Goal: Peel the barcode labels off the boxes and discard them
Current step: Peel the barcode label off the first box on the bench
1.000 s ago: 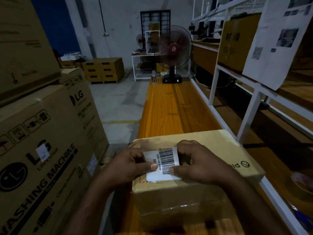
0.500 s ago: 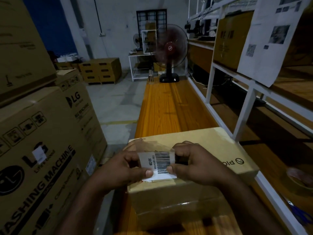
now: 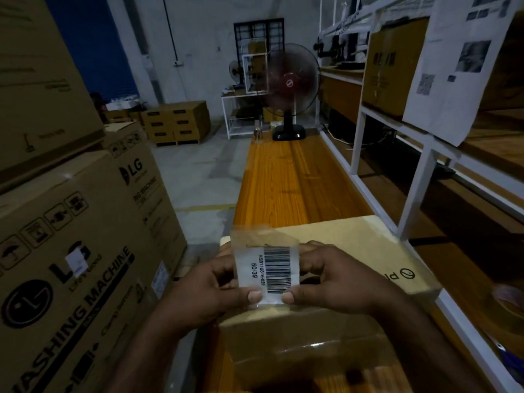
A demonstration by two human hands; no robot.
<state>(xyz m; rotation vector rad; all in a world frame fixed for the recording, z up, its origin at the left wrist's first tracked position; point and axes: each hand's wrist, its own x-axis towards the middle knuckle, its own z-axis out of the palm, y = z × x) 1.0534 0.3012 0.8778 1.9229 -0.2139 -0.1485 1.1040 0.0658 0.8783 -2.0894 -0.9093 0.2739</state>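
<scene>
Both forearms are cut off by the lower edge of the view, and the fingers behind the barcode label [image 3: 268,272] are hidden by it. The label, with clear tape [image 3: 253,236] above it, is held upright over the box [image 3: 357,248] on the wooden bench [image 3: 289,180]. Its lower corners are pinched by the left hand [image 3: 209,290] and the right hand [image 3: 326,276], thumbs in front.
</scene>
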